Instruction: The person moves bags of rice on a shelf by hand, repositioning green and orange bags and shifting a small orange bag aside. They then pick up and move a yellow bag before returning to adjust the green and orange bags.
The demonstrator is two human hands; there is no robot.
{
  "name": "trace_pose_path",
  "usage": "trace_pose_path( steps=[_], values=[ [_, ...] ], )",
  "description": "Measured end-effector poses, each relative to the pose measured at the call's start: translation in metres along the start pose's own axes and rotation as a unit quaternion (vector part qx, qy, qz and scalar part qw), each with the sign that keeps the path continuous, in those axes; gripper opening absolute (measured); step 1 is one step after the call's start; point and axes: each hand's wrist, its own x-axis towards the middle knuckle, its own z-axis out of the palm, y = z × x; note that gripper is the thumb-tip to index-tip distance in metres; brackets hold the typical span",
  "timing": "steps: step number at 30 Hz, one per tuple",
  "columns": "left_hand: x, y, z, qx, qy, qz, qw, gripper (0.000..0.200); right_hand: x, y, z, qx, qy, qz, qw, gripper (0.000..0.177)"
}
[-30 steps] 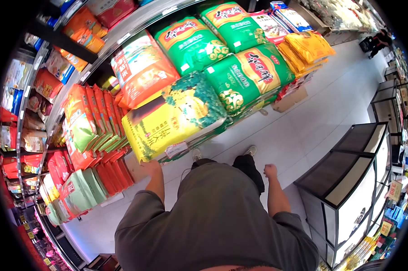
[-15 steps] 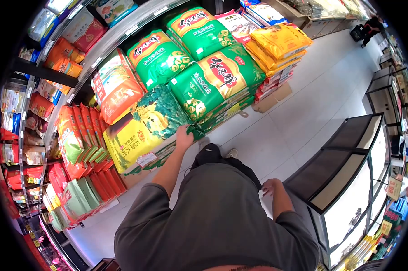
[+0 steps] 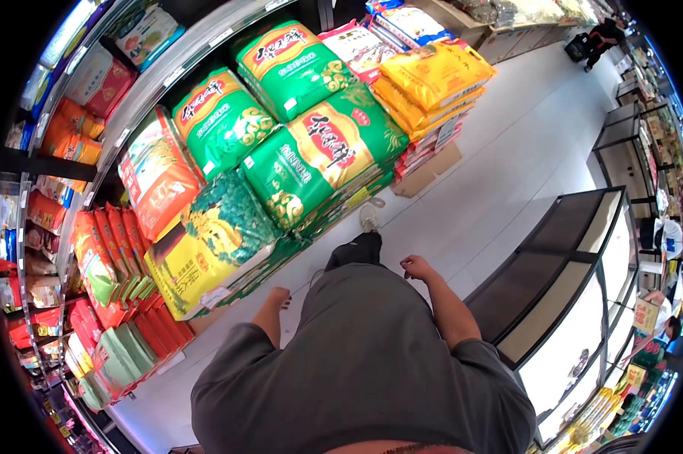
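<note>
My left hand [image 3: 280, 298] hangs beside the stacked rice bags, apart from them, with loosely bent fingers and nothing visible in it. Nearest to it is a yellow and green rice bag [image 3: 198, 261] with a tree picture, lying on top of its stack. My right hand [image 3: 415, 267] is held out over the floor at my right side, fingers loosely curled and slightly apart, holding nothing I can see. Ahead lie large green rice bags [image 3: 326, 155] with red and gold labels. A red and white bag [image 3: 156, 178] lies left of them.
Yellow bags [image 3: 436, 76] are piled farther along the aisle. Dark-framed display cases [image 3: 534, 291] line my right. Shelves with packaged goods [image 3: 50, 208] stand at the left. The pale tiled floor [image 3: 500, 166] runs ahead toward a person in dark clothing [image 3: 605, 38].
My left hand has come off the yellow and green bag's edge and drawn back to my side. My right hand has swung forward. I have stepped along the aisle, and the bags shift left in view.
</note>
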Motion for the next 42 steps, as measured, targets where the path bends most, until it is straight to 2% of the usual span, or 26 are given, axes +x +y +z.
trace_pose_path(
  steps=[1, 5, 7, 10, 13, 15, 17, 18, 20, 21, 22, 23, 24, 27, 28, 29, 32, 33, 34, 35, 37, 38, 39, 40, 41, 42],
  values=[
    [0.011, 0.007, 0.008, -0.036, 0.001, 0.000, 0.999, 0.026, 0.018, 0.005, -0.011, -0.063, -0.006, -0.010, 0.998, 0.028],
    [0.000, 0.094, 0.041, -0.171, -0.009, 0.000, 0.985, 0.031, 0.053, -0.014, -0.079, -0.102, -0.018, -0.006, 0.995, 0.028],
    [0.009, 0.136, 0.055, -0.223, -0.018, 0.053, 0.973, 0.036, 0.051, -0.020, -0.105, -0.107, -0.026, 0.003, 0.994, 0.028],
    [0.004, 0.227, 0.079, -0.190, -0.029, 0.142, 0.971, 0.033, 0.060, -0.050, -0.163, -0.127, -0.018, 0.072, 0.989, 0.026],
    [-0.029, 0.323, 0.089, -0.132, -0.037, 0.239, 0.961, 0.028, 0.078, -0.068, -0.209, -0.113, 0.037, 0.019, 0.993, 0.025],
    [0.044, 0.353, 0.111, -0.204, -0.111, 0.283, 0.930, 0.026, 0.094, -0.074, -0.230, -0.129, 0.047, 0.015, 0.990, 0.025],
    [-0.033, 0.407, 0.114, -0.134, -0.059, 0.321, 0.936, 0.027, 0.112, -0.083, -0.251, -0.149, 0.062, 0.006, 0.987, 0.024],
    [-0.034, 0.425, 0.118, -0.136, -0.063, 0.318, 0.936, 0.027, 0.117, -0.091, -0.260, -0.187, 0.047, -0.004, 0.981, 0.024],
    [-0.029, 0.446, 0.133, -0.024, 0.000, 0.316, 0.948, 0.029, 0.123, -0.111, -0.287, -0.235, 0.028, -0.007, 0.971, 0.025],
    [-0.012, 0.446, 0.143, -0.031, -0.003, 0.309, 0.951, 0.029, 0.122, -0.129, -0.299, -0.297, 0.026, -0.051, 0.953, 0.026],
    [0.018, 0.443, 0.155, -0.034, 0.001, 0.343, 0.939, 0.030, 0.128, -0.144, -0.312, -0.354, 0.022, -0.098, 0.930, 0.027],
    [0.033, 0.441, 0.164, -0.035, 0.008, 0.377, 0.925, 0.032, 0.142, -0.152, -0.330, -0.368, 0.017, -0.097, 0.925, 0.028],
    [0.002, 0.448, 0.165, -0.082, -0.026, 0.313, 0.946, 0.032, 0.158, -0.158, -0.352, -0.381, 0.012, -0.097, 0.919, 0.029],
    [-0.021, 0.430, 0.186, -0.111, 0.013, 0.282, 0.953, 0.031, 0.211, -0.193, -0.439, -0.424, 0.041, -0.114, 0.897, 0.032],
    [-0.013, 0.415, 0.197, -0.105, 0.020, 0.261, 0.960, 0.031, 0.239, -0.200, -0.477, -0.431, 0.090, -0.138, 0.887, 0.034],
    [-0.003, 0.399, 0.203, -0.099, 0.027, 0.239, 0.966, 0.031, 0.262, -0.219, -0.517, -0.399, 0.120, -0.127, 0.900, 0.037],
    [-0.014, 0.363, 0.225, -0.106, 0.072, 0.089, 0.988, 0.035, 0.309, -0.289, -0.629, -0.413, 0.218, -0.203, 0.861, 0.035],
    [-0.018, 0.353, 0.237, -0.120, 0.095, 0.050, 0.987, 0.036, 0.307, -0.321, -0.653, -0.422, 0.225, -0.205, 0.854, 0.034],
    [-0.028, 0.354, 0.247, -0.129, 0.099, 0.036, 0.986, 0.036, 0.310, -0.353, -0.671, -0.466, 0.238, -0.123, 0.843, 0.039],
    [-0.046, 0.355, 0.264, -0.169, 0.108, -0.011, 0.980, 0.034, 0.329, -0.365, -0.693, -0.475, 0.221, -0.130, 0.842, 0.039],
    [-0.087, 0.368, 0.305, -0.217, 0.122, -0.078, 0.965, 0.033, 0.367, -0.376, -0.729, -0.567, 0.199, -0.226, 0.767, 0.046],
    [-0.106, 0.384, 0.326, -0.252, 0.131, -0.051, 0.957, 0.032, 0.374, -0.380, -0.740, -0.570, 0.178, -0.228, 0.769, 0.046],
    [-0.116, 0.407, 0.340, -0.285, 0.144, -0.016, 0.947, 0.031, 0.379, -0.396, -0.745, -0.615, 0.121, -0.260, 0.734, 0.048],
    [-0.125, 0.432, 0.354, -0.237, 0.155, 0.011, 0.959, 0.032, 0.384, -0.409, -0.749, -0.654, 0.065, -0.293, 0.694, 0.051],
    [-0.132, 0.455, 0.367, -0.189, 0.164, 0.036, 0.967, 0.034, 0.391, -0.416, -0.751, -0.652, 0.053, -0.299, 0.695, 0.051],
    [-0.127, 0.473, 0.375, -0.116, 0.188, 0.077, 0.972, 0.033, 0.399, -0.424, -0.752, -0.688, 0.015, -0.304, 0.659, 0.050]
  ],
)
